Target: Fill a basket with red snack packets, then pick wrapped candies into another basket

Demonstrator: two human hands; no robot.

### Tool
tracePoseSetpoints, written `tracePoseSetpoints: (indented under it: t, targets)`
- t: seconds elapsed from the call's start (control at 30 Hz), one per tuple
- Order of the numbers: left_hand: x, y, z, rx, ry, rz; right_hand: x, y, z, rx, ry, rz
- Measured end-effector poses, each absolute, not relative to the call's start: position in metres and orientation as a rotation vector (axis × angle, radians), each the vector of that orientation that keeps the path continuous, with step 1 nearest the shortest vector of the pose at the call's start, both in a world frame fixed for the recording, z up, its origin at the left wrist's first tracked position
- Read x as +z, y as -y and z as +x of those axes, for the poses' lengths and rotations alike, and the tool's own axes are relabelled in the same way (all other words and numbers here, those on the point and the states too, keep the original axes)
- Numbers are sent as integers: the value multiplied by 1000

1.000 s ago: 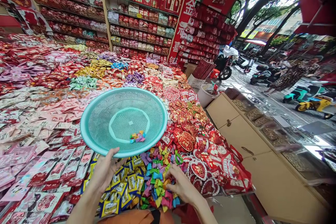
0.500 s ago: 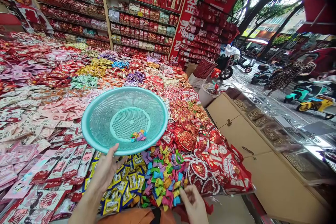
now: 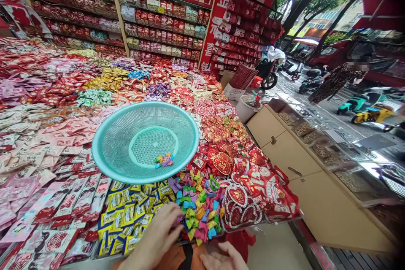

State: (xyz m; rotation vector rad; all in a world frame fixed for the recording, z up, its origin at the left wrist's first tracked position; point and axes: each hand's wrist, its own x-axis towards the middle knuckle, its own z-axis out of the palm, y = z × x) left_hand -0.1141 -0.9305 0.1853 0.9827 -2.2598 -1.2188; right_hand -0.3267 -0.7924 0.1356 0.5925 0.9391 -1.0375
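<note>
My left hand (image 3: 163, 232) reaches over the left edge of a pile of small, brightly wrapped candies (image 3: 201, 209). Its fingers are apart and slightly curled, the tips at the candies, and nothing shows in its grasp. Low in the picture, just in front of the same pile, is my right hand (image 3: 224, 257), fingers loosely apart and holding nothing visible. Beyond both hands a turquoise mesh basket (image 3: 109, 164) rests on the packets, with a few of the wrapped candies (image 3: 164, 160) on its bottom. Yellow-and-blue packets (image 3: 125, 215) lie left of the colourful pile.
Pink and white packets (image 3: 63, 130) cover the left side. Red heart-shaped packages (image 3: 238, 198) lie to the right. Past the display's edge stands a tan cabinet (image 3: 284, 147), and shelves of packets (image 3: 167, 29) rise behind. A person (image 3: 338, 78) is near parked scooters (image 3: 363, 103).
My left hand has left the basket's near rim and moved right and down to the colourful candies. My right hand has drawn back lower, away from the pile's right side.
</note>
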Motion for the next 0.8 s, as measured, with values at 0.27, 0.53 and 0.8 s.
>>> tracePoseSetpoints:
  t: [0.27, 0.53, 0.8]
  targets:
    - [154, 932, -169, -169, 2736, -146, 138, 810, -316, -1133, -673, 419]
    - [152, 944, -172, 43, 2761, -445, 141, 809, -321, -1101, -716, 462]
    - [136, 945, -175, 106, 2759, -526, 144, 809, -322, -1116, -757, 515]
